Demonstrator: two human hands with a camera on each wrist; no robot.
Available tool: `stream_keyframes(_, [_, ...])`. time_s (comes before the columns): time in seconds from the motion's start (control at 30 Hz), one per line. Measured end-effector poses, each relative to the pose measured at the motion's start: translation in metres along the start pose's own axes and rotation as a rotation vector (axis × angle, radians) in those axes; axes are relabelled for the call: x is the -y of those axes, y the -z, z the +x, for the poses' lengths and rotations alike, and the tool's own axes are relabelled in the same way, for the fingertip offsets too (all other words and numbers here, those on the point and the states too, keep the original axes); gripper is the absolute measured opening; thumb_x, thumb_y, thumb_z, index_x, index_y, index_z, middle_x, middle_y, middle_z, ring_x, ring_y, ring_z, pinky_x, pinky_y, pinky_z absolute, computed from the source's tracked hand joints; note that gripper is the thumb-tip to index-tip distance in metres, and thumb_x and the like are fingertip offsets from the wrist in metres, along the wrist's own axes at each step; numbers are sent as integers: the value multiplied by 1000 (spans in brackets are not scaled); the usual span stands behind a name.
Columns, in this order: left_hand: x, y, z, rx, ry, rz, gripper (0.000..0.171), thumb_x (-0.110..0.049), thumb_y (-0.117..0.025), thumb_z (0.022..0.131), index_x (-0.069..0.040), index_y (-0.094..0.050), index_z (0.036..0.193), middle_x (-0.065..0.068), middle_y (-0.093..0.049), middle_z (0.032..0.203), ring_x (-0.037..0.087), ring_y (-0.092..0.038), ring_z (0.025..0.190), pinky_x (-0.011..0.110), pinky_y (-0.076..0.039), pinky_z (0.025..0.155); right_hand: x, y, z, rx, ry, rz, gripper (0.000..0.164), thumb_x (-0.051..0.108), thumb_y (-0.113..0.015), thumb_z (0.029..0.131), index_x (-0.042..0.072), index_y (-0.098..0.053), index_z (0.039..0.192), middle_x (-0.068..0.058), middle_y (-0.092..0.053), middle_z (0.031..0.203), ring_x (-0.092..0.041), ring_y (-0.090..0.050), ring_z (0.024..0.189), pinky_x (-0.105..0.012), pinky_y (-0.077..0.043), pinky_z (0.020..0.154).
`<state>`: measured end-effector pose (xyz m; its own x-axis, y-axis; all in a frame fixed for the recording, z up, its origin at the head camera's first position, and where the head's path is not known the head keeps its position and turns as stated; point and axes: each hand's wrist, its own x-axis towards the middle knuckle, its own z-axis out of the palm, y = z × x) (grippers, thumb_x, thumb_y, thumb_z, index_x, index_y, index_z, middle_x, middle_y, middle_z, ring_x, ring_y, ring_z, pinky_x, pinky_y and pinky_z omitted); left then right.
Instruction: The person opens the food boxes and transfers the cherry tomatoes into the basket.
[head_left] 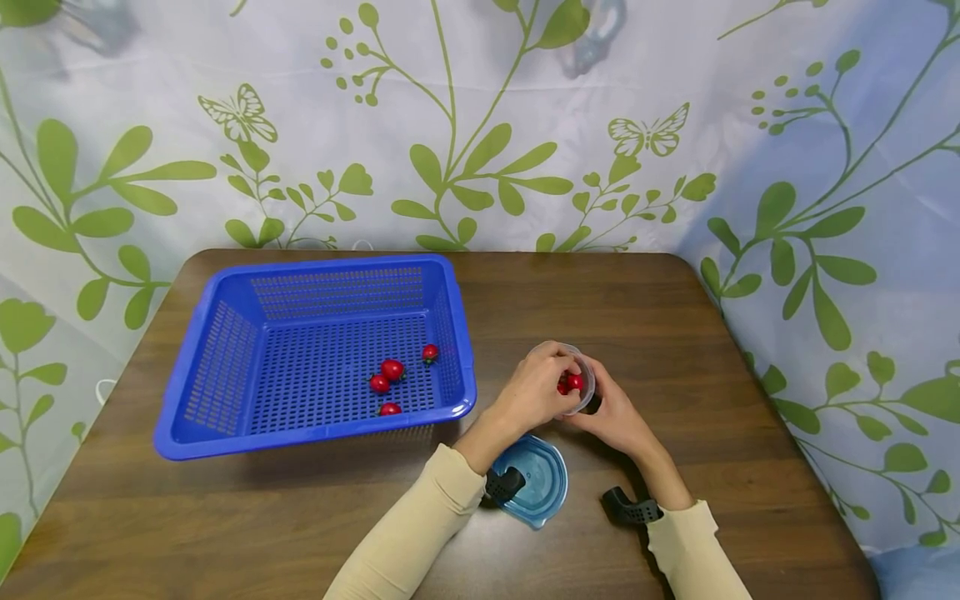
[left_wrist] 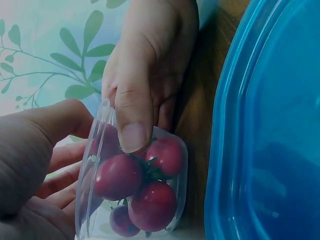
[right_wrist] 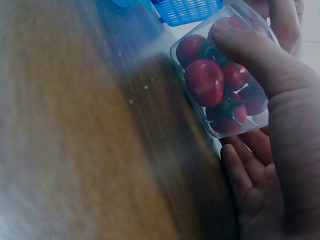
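A small clear plastic container (head_left: 589, 385) with several red cherry tomatoes (head_left: 574, 382) in it is held between both hands over the table. From the left, my left hand (head_left: 534, 388) grips it; in the left wrist view its fingers (left_wrist: 65, 167) curl along the outer side. My right hand (head_left: 613, 410) holds the opposite side. Its thumb (right_wrist: 250, 50) reaches over the rim onto the tomatoes in the right wrist view, and the other fingers lie beneath. Below my left wrist is a translucent blue lid (head_left: 542, 483), flat on the table.
At the left stands a blue perforated basket (head_left: 315, 432) with several more tomatoes (head_left: 392, 370) on its right side. The brown wooden table (head_left: 600, 300) ends at a white curtain (head_left: 480, 117) patterned with green leaves. Each wrist wears a black band (head_left: 637, 510).
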<state>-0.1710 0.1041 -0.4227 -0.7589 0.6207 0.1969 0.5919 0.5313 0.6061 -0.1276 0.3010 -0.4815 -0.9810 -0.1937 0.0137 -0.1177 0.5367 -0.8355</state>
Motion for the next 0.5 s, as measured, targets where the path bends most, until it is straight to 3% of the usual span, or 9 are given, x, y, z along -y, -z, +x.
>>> stream_keyframes(0.33, [-2, 4, -1, -1, 10, -63, 24, -17, -77, 91, -9, -76, 113, 7, -64, 131, 21, -67, 115, 27, -56, 98, 0, 0, 0, -3, 1, 4, 89, 18, -85, 84, 16, -34, 156, -15, -48, 154, -40, -49, 139, -63, -38, 114])
stream_keyframes(0.5, [-1, 5, -1, 12, 6, -38, 24, -19, -79, 89, -10, -77, 112, 6, -65, 130, 20, -63, 119, 28, -54, 100, 0, 0, 0, -1, 4, -4, 89, 17, -84, 85, 14, -32, 157, -16, -46, 155, -41, -48, 141, -61, -38, 114])
